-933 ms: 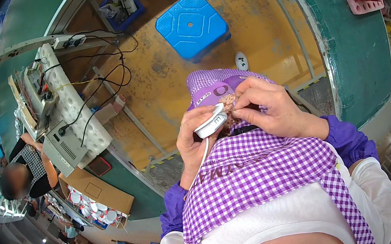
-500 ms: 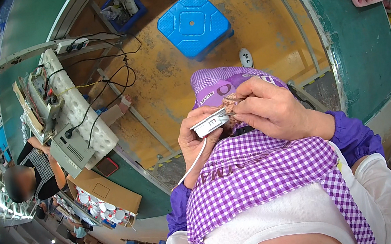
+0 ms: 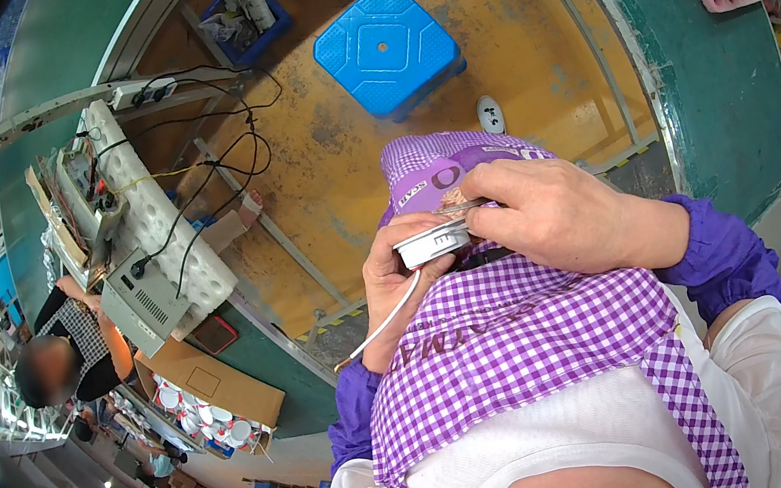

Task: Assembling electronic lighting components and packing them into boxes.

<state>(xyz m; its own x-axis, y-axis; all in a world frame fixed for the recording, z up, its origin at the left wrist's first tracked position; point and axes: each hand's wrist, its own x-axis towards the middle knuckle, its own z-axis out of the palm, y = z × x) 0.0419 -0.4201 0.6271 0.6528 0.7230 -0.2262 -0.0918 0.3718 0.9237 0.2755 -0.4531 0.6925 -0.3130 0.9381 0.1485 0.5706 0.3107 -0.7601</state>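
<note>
Above the lap, my left hand (image 3: 394,279) grips a small white round-edged device (image 3: 433,244) by its side, tilted so that its rim faces up. From it a thin white cable (image 3: 392,319) runs down along my left wrist. My right hand (image 3: 553,215) is closed, its thumb and index finger pressed together at the device's right end. A thin grey sliver (image 3: 463,207) shows at those fingertips; its kind is too small to tell, and the fingers hide the rest. Beneath both hands lies a purple checked apron (image 3: 514,326).
A blue plastic stool (image 3: 386,48) stands on the floor ahead. At left, a green bench holds white foam (image 3: 166,212), a grey box (image 3: 144,299), black cables and a cardboard box (image 3: 213,376); a co-worker (image 3: 82,341) is beside it. Another green bench (image 3: 722,93) is at right.
The device has tilted, showing more of its edge, and shifted slightly right. My right hand has turned, its fingers closing in against the device's end. The left grip stays.
</note>
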